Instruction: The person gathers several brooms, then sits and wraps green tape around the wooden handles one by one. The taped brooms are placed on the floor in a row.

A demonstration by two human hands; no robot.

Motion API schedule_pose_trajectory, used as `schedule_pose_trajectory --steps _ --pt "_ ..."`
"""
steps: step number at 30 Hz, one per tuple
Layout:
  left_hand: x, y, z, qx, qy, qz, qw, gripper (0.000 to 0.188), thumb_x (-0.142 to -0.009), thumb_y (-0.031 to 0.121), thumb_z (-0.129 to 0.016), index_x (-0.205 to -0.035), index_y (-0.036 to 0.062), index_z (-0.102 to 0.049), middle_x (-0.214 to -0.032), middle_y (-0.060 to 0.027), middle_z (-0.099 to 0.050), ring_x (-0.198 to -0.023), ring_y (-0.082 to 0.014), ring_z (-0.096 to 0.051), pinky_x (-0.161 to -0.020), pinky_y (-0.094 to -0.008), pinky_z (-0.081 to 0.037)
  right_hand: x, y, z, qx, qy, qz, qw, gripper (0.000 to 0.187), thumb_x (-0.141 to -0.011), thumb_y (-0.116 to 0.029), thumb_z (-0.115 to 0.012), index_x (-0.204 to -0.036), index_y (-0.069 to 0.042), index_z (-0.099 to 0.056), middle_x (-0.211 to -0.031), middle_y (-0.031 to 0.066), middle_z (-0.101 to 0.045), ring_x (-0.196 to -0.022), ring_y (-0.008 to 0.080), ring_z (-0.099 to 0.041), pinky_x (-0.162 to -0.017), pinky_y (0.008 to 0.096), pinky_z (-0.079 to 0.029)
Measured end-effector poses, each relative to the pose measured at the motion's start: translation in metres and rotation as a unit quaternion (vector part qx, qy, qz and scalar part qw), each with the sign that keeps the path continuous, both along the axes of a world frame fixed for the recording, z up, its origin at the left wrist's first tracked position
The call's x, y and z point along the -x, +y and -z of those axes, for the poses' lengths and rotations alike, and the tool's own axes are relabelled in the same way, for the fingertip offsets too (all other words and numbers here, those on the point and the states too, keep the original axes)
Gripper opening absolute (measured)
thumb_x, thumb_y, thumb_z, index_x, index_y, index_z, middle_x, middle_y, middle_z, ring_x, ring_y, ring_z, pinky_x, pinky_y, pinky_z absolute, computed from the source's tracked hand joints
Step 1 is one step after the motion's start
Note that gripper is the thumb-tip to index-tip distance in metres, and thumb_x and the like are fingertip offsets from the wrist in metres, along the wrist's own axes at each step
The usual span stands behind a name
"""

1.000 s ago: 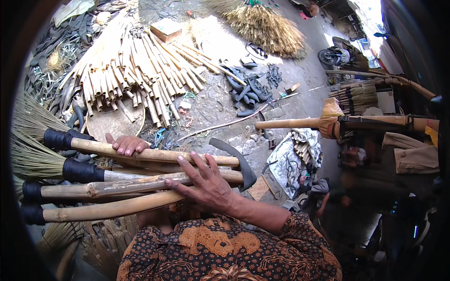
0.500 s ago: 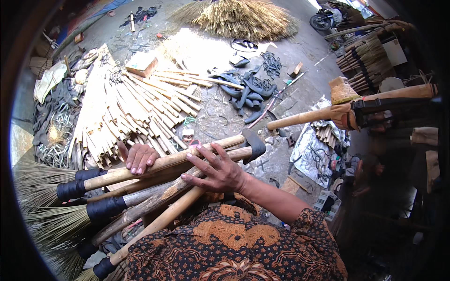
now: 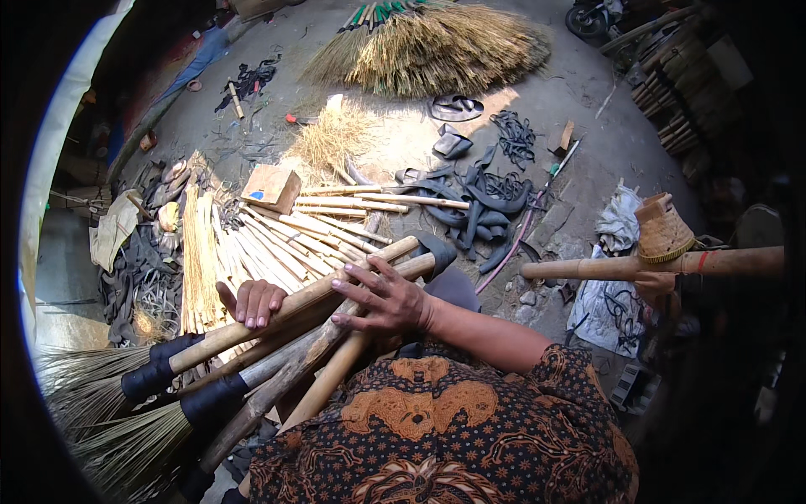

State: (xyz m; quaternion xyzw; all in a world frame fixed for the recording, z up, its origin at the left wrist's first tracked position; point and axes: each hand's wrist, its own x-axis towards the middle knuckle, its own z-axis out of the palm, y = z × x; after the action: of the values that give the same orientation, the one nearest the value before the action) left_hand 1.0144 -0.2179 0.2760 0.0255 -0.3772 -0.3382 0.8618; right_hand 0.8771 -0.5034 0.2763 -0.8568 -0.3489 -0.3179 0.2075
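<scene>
A bundle of several brooms lies slanting across my lap, bristles [image 3: 113,449] at the lower left and wooden handles [image 3: 336,290] toward the middle. Black bands [image 3: 210,407] wrap the brooms where handle meets bristle. A strip of black rubber [image 3: 437,254] covers the upper handle ends. My left hand [image 3: 256,302] is closed over the far side of the bundle, its fingertips on the top handle and the thumb raised. Across the handles near the rubber lies my right hand [image 3: 382,298], fingers spread as it grips the bundle; its palm side is hidden.
Beyond the bundle lie many loose pale sticks [image 3: 277,244] and a wooden block [image 3: 271,186]. Black rubber strips [image 3: 483,210] are heaped on the floor. A large pile of brooms [image 3: 445,50] rests at the back. At the right, a thick pole [image 3: 604,267] juts inward.
The view has shifted, so the floor and the back pile show lower and more fully. Both hands keep almost the same hold on the brooms.
</scene>
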Motion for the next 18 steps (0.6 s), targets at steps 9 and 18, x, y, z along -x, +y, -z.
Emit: schedule_pose_trajectory --steps 9,18 --pt "-0.133 -0.135 0.026 -0.002 0.065 -0.097 0.993 0.074 -0.115 0.059 -0.026 -0.085 0.0122 -0.074 -0.080 -0.0084 -0.078 -0.079 -0.0223 -0.074 -0.100 -0.0425 -0.051 -0.187 -0.154 0.023 0.017 0.012 -0.085 0.996 0.043 -0.101 -0.032 -0.056 -0.144 -0.038 -0.058 -0.158 0.0127 -0.054 -0.142 0.0347 -0.055 -0.121 0.0602 -0.037" --pt "-0.260 -0.206 0.032 0.027 0.072 -0.191 0.979 0.074 -0.116 0.057 -0.021 -0.094 0.0114 -0.075 -0.083 -0.0062 -0.078 -0.081 -0.0205 -0.074 -0.103 -0.0391 -0.049 -0.381 -0.225 0.021 0.029 0.057 -0.196 0.979 0.043 -0.103 -0.030 -0.050 -0.145 -0.037 -0.058 -0.157 0.0140 -0.054 -0.141 0.0354 -0.056 -0.116 0.0620 -0.041"
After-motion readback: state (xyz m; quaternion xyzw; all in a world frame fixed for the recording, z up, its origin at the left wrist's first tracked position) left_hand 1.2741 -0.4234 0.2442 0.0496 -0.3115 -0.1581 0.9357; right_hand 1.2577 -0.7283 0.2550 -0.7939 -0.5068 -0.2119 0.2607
